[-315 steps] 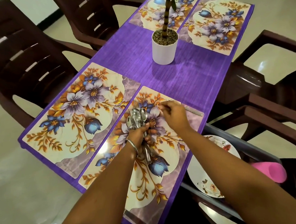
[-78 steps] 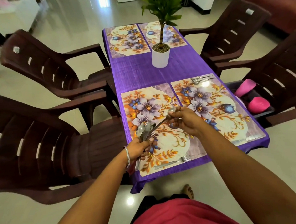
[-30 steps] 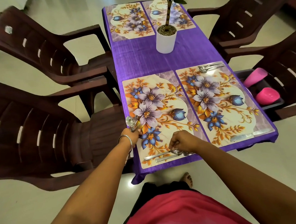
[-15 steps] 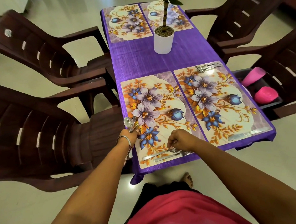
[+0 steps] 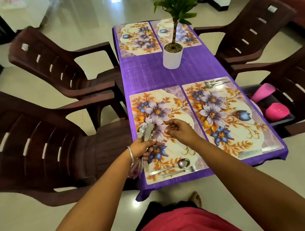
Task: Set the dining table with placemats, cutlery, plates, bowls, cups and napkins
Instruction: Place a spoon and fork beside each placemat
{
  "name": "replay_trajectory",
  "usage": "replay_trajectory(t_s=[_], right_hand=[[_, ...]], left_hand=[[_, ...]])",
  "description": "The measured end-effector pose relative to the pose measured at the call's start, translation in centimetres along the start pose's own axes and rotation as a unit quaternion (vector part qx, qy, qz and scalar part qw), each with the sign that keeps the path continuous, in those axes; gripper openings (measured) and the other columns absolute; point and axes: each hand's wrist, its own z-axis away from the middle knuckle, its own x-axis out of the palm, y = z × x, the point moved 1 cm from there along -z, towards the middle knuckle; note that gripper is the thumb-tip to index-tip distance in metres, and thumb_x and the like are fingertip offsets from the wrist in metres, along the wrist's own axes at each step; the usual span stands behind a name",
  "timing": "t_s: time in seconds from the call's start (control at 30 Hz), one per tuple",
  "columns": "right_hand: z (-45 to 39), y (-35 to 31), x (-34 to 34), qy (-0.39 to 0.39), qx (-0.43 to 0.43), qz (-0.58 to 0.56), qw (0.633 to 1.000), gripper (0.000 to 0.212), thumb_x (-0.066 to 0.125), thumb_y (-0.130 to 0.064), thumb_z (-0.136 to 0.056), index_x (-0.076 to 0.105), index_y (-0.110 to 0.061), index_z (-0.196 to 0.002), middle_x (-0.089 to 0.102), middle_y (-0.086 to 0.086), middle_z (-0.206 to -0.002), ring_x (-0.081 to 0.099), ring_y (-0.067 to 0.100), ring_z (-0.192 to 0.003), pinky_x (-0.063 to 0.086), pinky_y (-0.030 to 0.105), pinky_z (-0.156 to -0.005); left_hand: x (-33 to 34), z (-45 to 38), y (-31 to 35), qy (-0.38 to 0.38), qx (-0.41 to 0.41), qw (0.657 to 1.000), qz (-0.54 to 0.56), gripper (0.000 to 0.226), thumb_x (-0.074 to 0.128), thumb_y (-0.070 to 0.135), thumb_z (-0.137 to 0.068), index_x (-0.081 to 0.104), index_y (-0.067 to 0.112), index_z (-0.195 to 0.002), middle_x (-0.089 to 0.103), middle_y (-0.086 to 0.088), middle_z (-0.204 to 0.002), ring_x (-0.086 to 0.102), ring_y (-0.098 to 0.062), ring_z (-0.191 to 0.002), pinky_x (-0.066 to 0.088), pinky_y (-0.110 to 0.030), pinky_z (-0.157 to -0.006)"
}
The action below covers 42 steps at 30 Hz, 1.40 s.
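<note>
Over the near-left placemat (image 5: 167, 114), left hand (image 5: 142, 149) grips a bundle of cutlery (image 5: 147, 132), bowls and tines fanned upward, likely so single pieces can be picked off. Right hand (image 5: 179, 130) hovers just beside the bundle, fingers loosely curled, holding nothing I can make out; probably reaching for the next piece. Spoon (image 5: 182, 163) and fork (image 5: 181, 171) lie side by side on that mat's near edge. Right mat (image 5: 226, 116): cutlery at far edge (image 5: 214, 83), knife (image 5: 258, 151) at near edge. Far two mats (image 5: 138, 38) bare. Pink cups (image 5: 263, 92) wait in a bin (image 5: 285, 120) on a chair beside the tabletop (image 5: 155, 72); plates, napkins not yet laid.
</note>
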Motion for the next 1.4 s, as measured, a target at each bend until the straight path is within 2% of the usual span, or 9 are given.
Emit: replay_trajectory(t_s=[0.1,0.27,0.43,0.57,0.73,0.9,1.1,1.23,1.4], right_hand=[[-1.1,-1.8,0.5,-0.024,0.014,-0.066,0.997,0.029,0.068,-0.008,-0.086,0.061,-0.006,-0.114,0.06,-0.001,-0.082,0.062,0.009,-0.078,0.054,0.024,-0.071],[-2.5,-3.2,0.8,-0.034,-0.04,-0.051,0.997,0.033,0.072,-0.009,-0.083,0.064,-0.005,-0.116,0.063,0.0,-0.089,0.06,0.003,-0.074,0.045,0.009,-0.058],[-5.4,-3.5,0.3,-0.053,-0.056,-0.063,0.995,0.02,0.07,-0.006,-0.084,0.066,0.006,-0.1,0.067,0.008,-0.088,0.063,0.016,-0.083,0.053,0.029,-0.078],[-7.9,-4.1,-1.1,-0.077,-0.073,-0.041,0.994,0.003,0.068,-0.004,-0.086,0.067,-0.006,-0.088,0.065,0.003,-0.08,0.061,0.013,-0.076,0.052,0.023,-0.071],[-11.7,-4.1,-3.9,-0.046,-0.036,-0.09,0.994,0.004,0.064,-0.003,-0.088,0.062,-0.006,-0.089,0.063,0.003,-0.078,0.059,0.003,-0.065,0.048,0.015,-0.06],[-15.4,-3.3,-6.4,-0.006,0.005,-0.137,0.991,0.01,0.056,-0.003,-0.094,0.058,-0.01,-0.087,0.06,0.009,-0.076,0.059,0.004,-0.054,0.052,0.019,-0.057],[-20.3,-1.5,-10.2,0.194,0.064,-0.156,0.966,0.01,0.055,-0.014,-0.096,0.059,-0.016,-0.087,0.063,0.003,-0.076,0.062,0.013,-0.063,0.057,0.027,-0.066],[-22.4,1.0,-9.5,0.216,0.132,-0.176,0.951,0.018,0.053,-0.014,-0.098,0.056,-0.015,-0.08,0.063,0.006,-0.072,0.062,0.016,-0.061,0.056,0.029,-0.069],[-24.1,3.4,-7.3,0.212,0.188,-0.118,0.952,0.015,0.053,-0.01,-0.095,0.06,-0.011,-0.081,0.071,0.019,-0.092,0.068,0.027,-0.076,0.058,0.041,-0.081]], left_hand=[[0.6,0.7,1.3,-0.039,0.009,0.999,-0.022,0.045,0.049,0.014,-0.099,0.064,0.012,-0.057,0.038,0.002,-0.043,0.024,-0.006,-0.028,0.02,-0.01,-0.036],[0.1,0.1,2.7,-0.053,0.015,0.997,-0.046,0.022,0.051,0.018,-0.098,0.063,0.0,-0.095,0.035,0.002,-0.046,0.024,-0.007,-0.03,0.022,-0.01,-0.037],[0.6,-1.1,4.1,-0.066,0.02,0.994,-0.079,0.022,0.052,0.019,-0.098,0.066,0.006,-0.087,0.031,-0.002,-0.051,0.024,-0.008,-0.034,0.02,-0.013,-0.039],[0.6,-2.6,5.3,-0.07,0.001,0.994,-0.08,0.024,0.051,0.023,-0.098,0.064,0.005,-0.09,0.034,0.003,-0.048,0.025,-0.008,-0.033,0.021,-0.014,-0.037],[-0.5,-5.1,6.1,-0.053,0.006,0.996,-0.076,0.026,0.053,0.021,-0.097,0.063,0.002,-0.082,0.034,0.002,-0.046,0.025,-0.009,-0.032,0.022,-0.015,-0.036],[-1.0,-7.3,7.1,-0.022,-0.002,0.997,-0.077,0.02,0.054,0.02,-0.097,0.065,0.006,-0.09,0.033,0.003,-0.048,0.026,-0.008,-0.033,0.023,-0.015,-0.037],[-2.9,-10.5,6.5,0.11,-0.023,0.994,0.019,0.022,0.054,0.021,-0.097,0.067,0.005,-0.089,0.032,0.004,-0.046,0.024,-0.006,-0.032,0.021,-0.012,-0.037],[-4.1,-13.1,6.5,0.233,-0.019,0.968,0.089,0.022,0.057,0.021,-0.095,0.065,0.003,-0.086,0.036,0.001,-0.045,0.025,-0.007,-0.029,0.024,-0.013,-0.035],[-4.0,-14.3,6.8,0.286,-0.035,0.949,0.129,0.023,0.061,0.019,-0.092,0.063,0.005,-0.074,0.04,0.004,-0.038,0.026,-0.008,-0.027,0.022,-0.012,-0.036]])
